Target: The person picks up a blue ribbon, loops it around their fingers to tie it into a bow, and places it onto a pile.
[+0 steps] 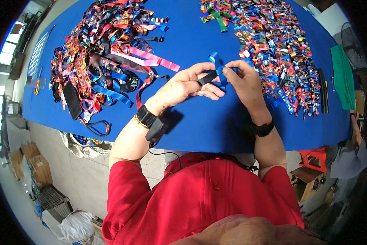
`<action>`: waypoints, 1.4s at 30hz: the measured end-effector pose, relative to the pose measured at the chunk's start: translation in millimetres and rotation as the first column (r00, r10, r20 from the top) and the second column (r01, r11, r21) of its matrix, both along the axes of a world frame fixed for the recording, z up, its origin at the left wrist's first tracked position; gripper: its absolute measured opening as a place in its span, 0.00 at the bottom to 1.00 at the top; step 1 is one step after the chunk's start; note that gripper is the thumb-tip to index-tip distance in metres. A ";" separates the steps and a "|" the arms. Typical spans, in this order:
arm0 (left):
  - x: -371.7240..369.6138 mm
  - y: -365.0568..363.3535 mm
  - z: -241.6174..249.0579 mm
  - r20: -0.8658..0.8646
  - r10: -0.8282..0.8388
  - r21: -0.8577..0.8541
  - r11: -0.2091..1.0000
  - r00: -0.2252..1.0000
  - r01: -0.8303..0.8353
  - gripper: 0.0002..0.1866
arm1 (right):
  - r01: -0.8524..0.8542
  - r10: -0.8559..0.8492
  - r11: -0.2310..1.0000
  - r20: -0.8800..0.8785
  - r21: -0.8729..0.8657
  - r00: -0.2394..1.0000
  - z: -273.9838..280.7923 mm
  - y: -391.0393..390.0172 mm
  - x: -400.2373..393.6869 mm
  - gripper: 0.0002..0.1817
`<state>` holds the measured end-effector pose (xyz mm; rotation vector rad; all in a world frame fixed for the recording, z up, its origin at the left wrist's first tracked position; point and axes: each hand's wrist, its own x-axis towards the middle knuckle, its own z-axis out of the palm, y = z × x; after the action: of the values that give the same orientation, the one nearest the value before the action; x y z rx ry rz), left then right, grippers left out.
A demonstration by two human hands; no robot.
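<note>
A blue surface (199, 130) carries two heaps: a loose tangle of long ribbons and lanyards (103, 57) at the far left, with pink ribbon tails (152, 59) trailing toward the middle, and a denser pile of small finished loops (275, 49) at the far right, beside a green cloth (343, 77). Between them, above bare blue near the middle, the person holds one blue strap (217, 67). The left hand (183, 85) is closed on a black piece (207, 77) at the strap's lower end, thumb on top; the right hand (245, 81) pinches the blue loop with narrow fingertips (its palm side is hidden). Judging from this, the fold would go best if the strap stays flat and untwisted, both pinches close to the black piece, and the loop drawn evenly so its edges line up.
</note>
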<state>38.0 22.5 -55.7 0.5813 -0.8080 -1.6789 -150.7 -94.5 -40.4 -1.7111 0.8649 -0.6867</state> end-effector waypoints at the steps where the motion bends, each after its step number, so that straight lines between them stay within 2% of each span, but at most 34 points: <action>1: -0.2 -0.1 -0.3 -0.011 -0.006 0.001 1.000 1.000 0.006 0.32 | -0.002 0.002 1.000 -0.005 -0.014 1.000 2.4 0.4 -0.4 0.08; 10: 1.8 -0.8 -2.1 -0.005 -0.037 0.019 0.999 0.999 0.037 0.37 | 0.027 -0.027 0.998 -0.011 -0.051 1.000 -10.8 -3.3 0.0 0.10; 14: 2.3 -0.2 0.0 0.024 -0.055 0.034 0.998 0.998 0.054 0.37 | -0.011 0.010 1.000 -0.039 -0.018 0.999 -20.0 -7.0 -0.2 0.09; 17: 3.3 0.0 -4.6 0.081 -0.054 0.004 0.999 0.995 0.054 0.35 | -0.021 0.015 0.998 0.106 0.064 0.994 -21.1 -2.6 1.7 0.08; 26: -0.7 2.2 2.0 0.146 -0.044 -0.001 0.999 0.988 0.045 0.34 | -0.012 0.012 1.000 0.003 0.009 1.000 -21.5 -3.7 0.1 0.08; 42: 0.9 -0.6 -7.9 0.087 -0.082 -0.077 0.993 0.993 0.089 0.35 | 0.008 -0.010 1.000 -0.072 -0.023 0.997 -15.5 -1.3 -0.1 0.09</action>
<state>38.9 22.0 -63.6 0.5707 -0.9695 -1.7003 -150.8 -95.8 -55.9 -1.7621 0.9184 -0.6463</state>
